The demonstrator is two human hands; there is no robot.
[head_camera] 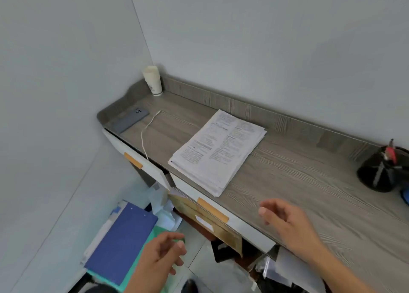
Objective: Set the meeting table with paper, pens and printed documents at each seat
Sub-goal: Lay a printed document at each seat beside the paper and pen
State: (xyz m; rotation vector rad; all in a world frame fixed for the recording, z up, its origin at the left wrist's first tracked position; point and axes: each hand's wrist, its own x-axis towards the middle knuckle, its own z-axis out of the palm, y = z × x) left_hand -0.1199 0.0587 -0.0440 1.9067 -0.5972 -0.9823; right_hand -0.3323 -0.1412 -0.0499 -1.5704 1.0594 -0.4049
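Note:
A thick stack of printed documents point(218, 151) lies on the grey wood-grain desk point(309, 182), its near corner at the front edge. A black pen holder point(379, 171) with pens stands at the far right. My right hand point(285, 222) hovers over the desk front, below and right of the stack, fingers loosely curled and holding nothing. My left hand point(161, 255) hangs lower left, off the desk, above the floor clutter, fingers relaxed and empty.
A grey phone point(130, 121) and a white cable point(148, 131) lie at the desk's left end, with stacked paper cups point(152, 80) in the corner. Below the desk are white drawers with orange handles point(212, 209), a blue folder point(120, 241) and brown envelopes point(205, 222).

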